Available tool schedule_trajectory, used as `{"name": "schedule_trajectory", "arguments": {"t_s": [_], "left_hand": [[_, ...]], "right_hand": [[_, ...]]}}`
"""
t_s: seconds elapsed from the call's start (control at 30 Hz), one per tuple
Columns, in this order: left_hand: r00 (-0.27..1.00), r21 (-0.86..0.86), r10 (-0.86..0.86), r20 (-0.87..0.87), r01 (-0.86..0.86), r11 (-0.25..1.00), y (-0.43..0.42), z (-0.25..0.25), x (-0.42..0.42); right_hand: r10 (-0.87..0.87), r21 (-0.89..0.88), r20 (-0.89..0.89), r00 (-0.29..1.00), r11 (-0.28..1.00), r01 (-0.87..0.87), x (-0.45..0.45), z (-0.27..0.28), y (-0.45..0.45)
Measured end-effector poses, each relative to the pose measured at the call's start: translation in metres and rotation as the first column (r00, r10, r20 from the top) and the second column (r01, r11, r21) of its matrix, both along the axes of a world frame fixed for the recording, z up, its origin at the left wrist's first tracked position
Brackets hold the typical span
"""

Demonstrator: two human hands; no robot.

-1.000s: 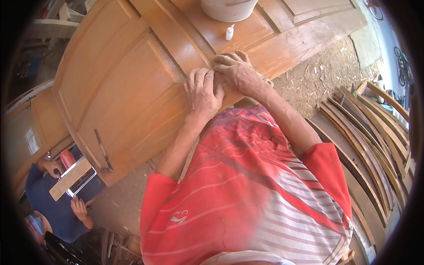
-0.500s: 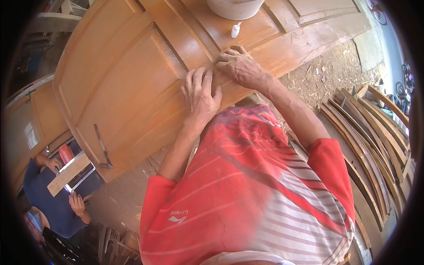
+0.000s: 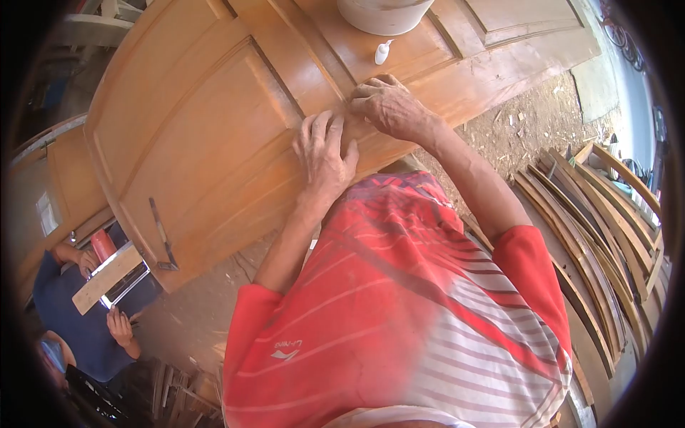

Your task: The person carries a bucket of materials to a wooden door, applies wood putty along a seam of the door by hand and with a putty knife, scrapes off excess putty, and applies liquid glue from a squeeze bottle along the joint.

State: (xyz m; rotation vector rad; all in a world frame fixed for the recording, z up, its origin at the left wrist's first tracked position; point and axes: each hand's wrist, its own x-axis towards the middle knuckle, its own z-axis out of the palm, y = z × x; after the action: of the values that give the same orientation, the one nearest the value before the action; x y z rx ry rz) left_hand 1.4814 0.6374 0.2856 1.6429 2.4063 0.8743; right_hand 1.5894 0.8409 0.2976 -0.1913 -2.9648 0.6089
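Note:
A brown wooden panel door (image 3: pixel 207 143) lies flat in front of me. My left hand (image 3: pixel 325 153) rests on its near part, palm down, with fingers stretched out and slightly apart. Close beside it, my right hand (image 3: pixel 391 108) presses on the door with its fingers curled under; whatever lies beneath them is hidden. Just beyond the right hand stands a small white bottle (image 3: pixel 382 53) with a narrow tip. Behind the bottle is a white bucket (image 3: pixel 385 20), cut off by the top edge.
A thin long-handled tool (image 3: pixel 161 232) lies at the door's left end. At lower left, a person in a dark blue shirt (image 3: pixel 57 307) holds a wooden board (image 3: pixel 107 279) by a metal frame. Long wood strips (image 3: pixel 578 250) are stacked at right. Shavings litter the ground (image 3: pixel 528 121).
Both hands keep nearly the same place and pose on the door. The view has shifted slightly.

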Motion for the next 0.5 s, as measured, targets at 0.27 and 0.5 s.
{"name": "schedule_trajectory", "arguments": {"t_s": [0.27, 0.5], "left_hand": [[1.000, -0.051, 0.005, 0.001, -0.005, 0.999, 0.004, 0.009, 0.002], [0.999, 0.018, 0.030, 0.015, -0.031, 0.999, -0.007, 0.001, -0.001]], "right_hand": [[-0.016, -0.062, 0.104, 0.994, 0.998, 0.023, 0.001, 0.011, 0.000], [-0.058, -0.022, 0.077, 0.995, 0.998, 0.059, 0.004, 0.006, -0.002]]}}
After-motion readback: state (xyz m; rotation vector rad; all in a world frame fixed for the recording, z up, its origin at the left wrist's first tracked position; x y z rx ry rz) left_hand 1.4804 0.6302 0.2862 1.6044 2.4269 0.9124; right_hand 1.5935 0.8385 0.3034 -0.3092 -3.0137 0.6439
